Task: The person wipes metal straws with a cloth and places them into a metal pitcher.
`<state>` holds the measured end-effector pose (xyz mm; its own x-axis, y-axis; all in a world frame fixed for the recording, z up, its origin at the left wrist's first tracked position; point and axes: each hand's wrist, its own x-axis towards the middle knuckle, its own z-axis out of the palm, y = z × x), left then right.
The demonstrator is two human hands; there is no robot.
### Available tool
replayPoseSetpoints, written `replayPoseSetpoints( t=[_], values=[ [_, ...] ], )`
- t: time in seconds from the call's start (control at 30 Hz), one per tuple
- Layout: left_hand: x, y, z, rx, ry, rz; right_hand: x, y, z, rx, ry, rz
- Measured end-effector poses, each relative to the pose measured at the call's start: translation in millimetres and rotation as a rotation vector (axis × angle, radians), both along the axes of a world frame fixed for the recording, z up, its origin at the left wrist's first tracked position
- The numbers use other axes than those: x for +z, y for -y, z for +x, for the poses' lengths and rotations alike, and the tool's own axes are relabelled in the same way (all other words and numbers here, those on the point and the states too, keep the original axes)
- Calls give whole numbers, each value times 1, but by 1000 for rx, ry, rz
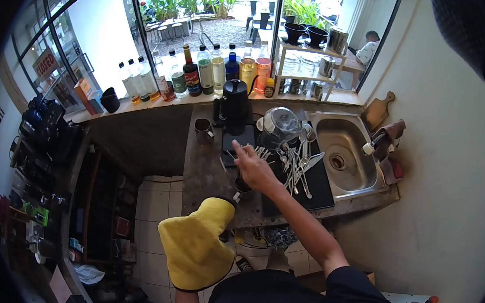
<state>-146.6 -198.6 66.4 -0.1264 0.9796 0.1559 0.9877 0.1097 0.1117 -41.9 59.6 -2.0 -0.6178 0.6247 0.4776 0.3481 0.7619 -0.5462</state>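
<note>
A yellow cloth (197, 243) covers my left hand and hangs from it in front of the counter; the fingers under it are hidden. Its upper end comes close to a dark metal cup (243, 186), which is partly covered by my right arm. My right hand (252, 167) reaches over the counter with fingers extended, and I see nothing held in it. Just beyond the fingertips lies a flat black scale (238, 136). A thin metal piece (227, 168) slants beside the hand. Spoons and other cutlery (296, 168) lie on a black mat (320, 194) to the right.
A black kettle (235, 98) stands behind the scale, and a metal pitcher (203, 129) to its left. An upturned glass jar (280, 126) sits near the steel sink (343, 154). Several bottles (190, 73) line the windowsill. A wooden board (379, 110) leans against the wall.
</note>
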Motion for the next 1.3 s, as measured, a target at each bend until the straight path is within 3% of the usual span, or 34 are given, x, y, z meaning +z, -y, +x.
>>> replayPoseSetpoints(
  t=[0.03,0.1,0.13,0.17,0.23,0.27,0.33,0.4,0.43,0.6,0.77,0.93,1.0,1.1,1.2,1.3],
  values=[
    [2,-1,1,3,1,-16,16,2,13,-61,-119,-70],
    [7,-4,4,8,-7,-60,9,-19,42,-224,-370,87],
    [10,-6,6,9,-14,-88,8,-22,60,-361,-481,-171],
    [13,-8,7,6,-24,-123,15,-23,80,-491,-488,-221],
    [20,-12,12,-11,-48,-171,-32,-60,119,-723,-453,-148],
    [22,-16,14,-29,-70,-178,-68,-79,139,-732,-451,-144],
    [20,-22,19,-92,-102,-12,-127,-100,173,-763,-18,-275],
    [39,-35,30,-88,45,-196,-136,-89,178,-750,136,-267],
    [40,-39,34,-87,94,-257,-144,-88,180,-736,146,-325],
    [-48,-38,38,-261,220,335,-141,-73,172,-757,98,-350],
    [-52,-48,46,-293,582,287,-114,-62,167,-830,-104,-232],
    [-59,-55,57,-261,1013,185,-77,-46,169,-805,-264,-346],
    [-59,-63,61,-237,1209,146,-36,-22,163,-608,-550,-439],
    [-57,-80,67,-218,1528,112,34,25,148,-388,-680,-611],
    [-53,-97,72,-208,1821,103,72,66,139,-174,-615,-769],
    [-46,-117,75,-218,2011,105,68,91,127,-15,-565,-891]
  ],
)
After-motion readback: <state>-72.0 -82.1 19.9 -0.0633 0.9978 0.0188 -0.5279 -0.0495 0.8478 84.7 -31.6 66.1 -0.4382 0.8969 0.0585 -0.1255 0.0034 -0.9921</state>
